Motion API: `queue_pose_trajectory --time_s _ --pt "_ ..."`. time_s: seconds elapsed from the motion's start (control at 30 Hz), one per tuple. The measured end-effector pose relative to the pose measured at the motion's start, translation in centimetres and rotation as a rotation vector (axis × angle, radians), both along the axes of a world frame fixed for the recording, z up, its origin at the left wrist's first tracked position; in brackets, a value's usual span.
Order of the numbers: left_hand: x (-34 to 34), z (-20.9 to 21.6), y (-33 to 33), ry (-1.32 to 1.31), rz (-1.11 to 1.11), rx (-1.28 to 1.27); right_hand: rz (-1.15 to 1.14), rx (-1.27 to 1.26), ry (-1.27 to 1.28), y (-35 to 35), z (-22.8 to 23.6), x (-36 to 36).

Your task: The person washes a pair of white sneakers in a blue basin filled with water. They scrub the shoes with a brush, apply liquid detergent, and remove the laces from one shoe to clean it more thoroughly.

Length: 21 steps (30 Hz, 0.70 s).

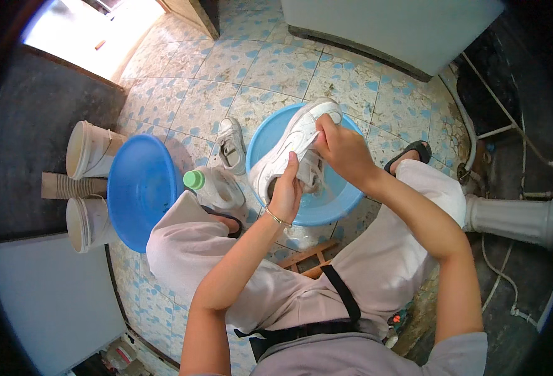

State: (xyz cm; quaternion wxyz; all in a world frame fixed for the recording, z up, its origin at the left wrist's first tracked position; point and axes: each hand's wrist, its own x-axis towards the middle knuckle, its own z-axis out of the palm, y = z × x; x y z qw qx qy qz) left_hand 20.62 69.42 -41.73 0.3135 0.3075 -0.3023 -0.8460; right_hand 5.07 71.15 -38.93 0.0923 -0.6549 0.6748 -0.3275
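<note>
I hold a white sneaker [289, 141] tilted over a blue basin [270, 135] with water in it. My left hand [286, 191] grips the shoe's heel end from below; a thin bracelet sits on that wrist. My right hand [339, 147] is closed on the shoe's tongue and lace area near its middle. A second white sneaker [231, 145] lies on the tiled floor just left of the basin. A white bottle with a green cap [217, 187] stands by my left knee.
A second, empty blue basin [140, 188] leans at the left beside two white buckets [88, 150] and a stack of brown cups [69, 185]. A wooden stool [311, 258] shows between my legs. A white pedestal [515, 219] and pipes stand at the right.
</note>
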Motion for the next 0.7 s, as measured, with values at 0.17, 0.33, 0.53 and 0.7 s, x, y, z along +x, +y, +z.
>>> queue_pose_trajectory --time_s 0.17,0.33,0.53,0.7 --pt "0.5 0.1 -0.3 -0.156 -0.040 0.087 0.286 -0.193 0.218 0.2 0.8 0.7" --pt "0.3 -1.1 0.7 -0.230 -0.145 0.109 0.441 -0.162 0.397 0.1 -0.4 0.5" --pt "0.2 -1.1 1.3 -0.214 -0.127 0.081 0.368 -0.279 0.496 0.1 -0.6 -0.1" --pt "0.0 -0.1 0.3 -0.087 -0.133 0.056 0.109 -0.283 0.326 -1.3 0.6 -3.7"
